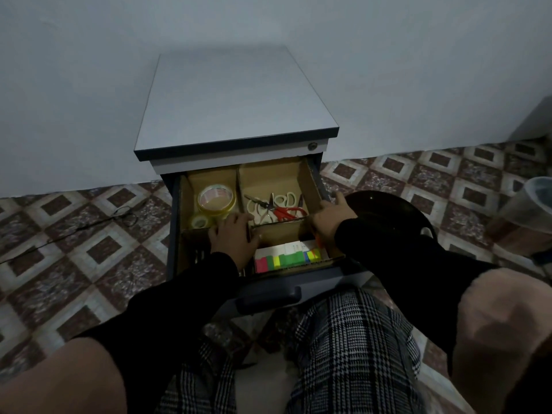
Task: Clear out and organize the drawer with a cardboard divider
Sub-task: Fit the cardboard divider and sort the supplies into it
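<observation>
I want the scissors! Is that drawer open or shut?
Open. The grey cabinet's top drawer is pulled out, showing the brown cardboard divider and the red-handled and white-handled scissors inside.

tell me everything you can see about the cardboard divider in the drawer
The cardboard divider is plain brown corrugated card lining the open drawer. A lengthwise wall and a crosswise wall split it into four compartments: tape rolls back left, scissors back right, coloured sticky notes front right; the front left is mostly hidden. The left hand rests where the walls cross, and the right hand is at its right wall.
</observation>
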Tool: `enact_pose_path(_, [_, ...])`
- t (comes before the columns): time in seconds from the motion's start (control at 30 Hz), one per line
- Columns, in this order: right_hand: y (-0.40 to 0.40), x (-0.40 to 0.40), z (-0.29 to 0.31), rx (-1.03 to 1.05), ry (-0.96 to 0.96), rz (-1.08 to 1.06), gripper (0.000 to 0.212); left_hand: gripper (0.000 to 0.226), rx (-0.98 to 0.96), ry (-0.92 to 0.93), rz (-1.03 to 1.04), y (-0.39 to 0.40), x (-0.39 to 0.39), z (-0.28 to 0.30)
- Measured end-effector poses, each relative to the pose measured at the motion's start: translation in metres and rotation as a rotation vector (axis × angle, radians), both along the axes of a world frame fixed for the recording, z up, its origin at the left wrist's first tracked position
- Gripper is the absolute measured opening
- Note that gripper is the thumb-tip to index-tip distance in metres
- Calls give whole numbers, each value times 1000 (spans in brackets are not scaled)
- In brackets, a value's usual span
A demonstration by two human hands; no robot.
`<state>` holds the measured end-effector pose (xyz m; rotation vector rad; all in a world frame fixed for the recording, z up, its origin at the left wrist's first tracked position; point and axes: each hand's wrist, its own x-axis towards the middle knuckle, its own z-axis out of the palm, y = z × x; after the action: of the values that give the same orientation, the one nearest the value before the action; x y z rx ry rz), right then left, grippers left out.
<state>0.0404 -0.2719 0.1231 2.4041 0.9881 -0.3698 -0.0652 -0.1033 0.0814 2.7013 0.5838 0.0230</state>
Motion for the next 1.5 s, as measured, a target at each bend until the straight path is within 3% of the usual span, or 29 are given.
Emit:
enact_pose_path(0.37, [-4,-1,-20,-59,-49,115,30,44,-4,19,14,0,2,0])
enact_pose_path(1.13, [-4,-10,-22,-88,-70,90,34,51,-45,66,-59,5,-4,10])
enact_pose_path(1.3, [-2,-9,-16,-10,-15,77,34,61,-45,-13,-104,17,-14,14])
enact_pose_path(1.5, [-11,-23,-6,268,242,132,49,63,50,-16,-237,41,-34,31])
